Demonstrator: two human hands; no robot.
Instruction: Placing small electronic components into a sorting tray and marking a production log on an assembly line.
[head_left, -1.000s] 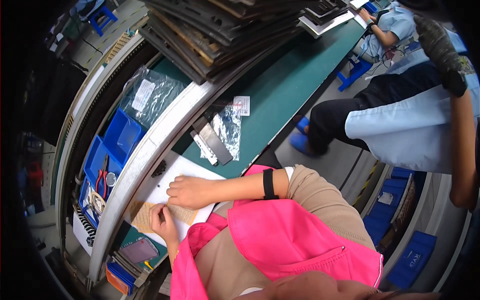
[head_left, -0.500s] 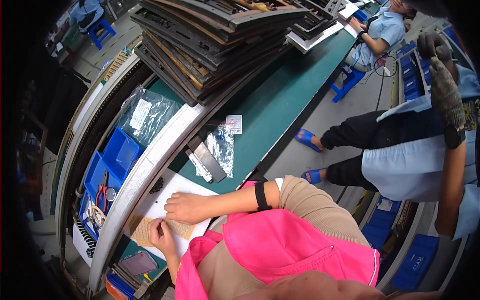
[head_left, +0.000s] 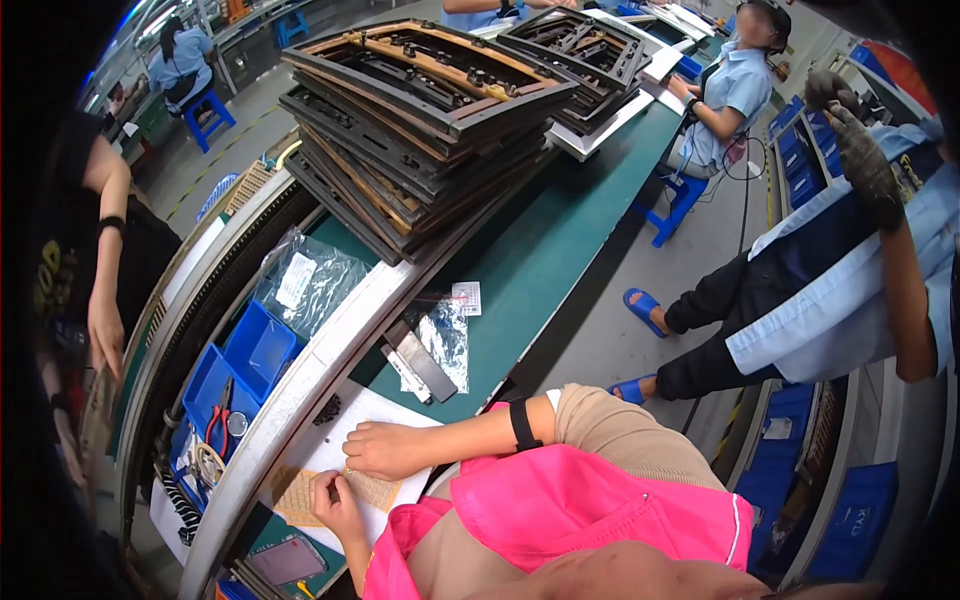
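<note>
Down at the near left corner of the bench point(head_left: 560, 250), both hands at work on a tan perforated sheet point(head_left: 300, 495) lying partly over a white paper point(head_left: 385, 410). Left hand point(head_left: 335, 503) curled shut, fingertips pinched on the right end of the tan sheet. Right hand point(head_left: 385, 450) loosely closed, knuckles up, resting on the white paper and touching the same sheet just beside the left fingertips (whether truly gripping or only pressing cannot be told). Black wristband point(head_left: 522, 424) on the right forearm; pink garment point(head_left: 590, 500) across the lap below.

Further along the near edge, just beyond the white paper: a dark flat bar point(head_left: 425, 362) and a clear plastic bag point(head_left: 445, 340), with a small white tag point(head_left: 466, 297) beside the bag's far end. Toward the middle of the green surface, a tall stack of dark framed trays point(head_left: 420, 120), tilted slightly. Along the left edge, past the curved white rail: blue bins point(head_left: 255, 345) with red-handled pliers point(head_left: 218, 415) inside, and another clear bag point(head_left: 310, 285) with a white label behind them. Near corner, lowest left: a phone point(head_left: 285, 560), face up.

Beside the bench on the right, a seated person in light blue point(head_left: 840, 300), one gloved hand point(head_left: 850, 140) raised; another seated person in blue point(head_left: 735, 90) at the far end.
</note>
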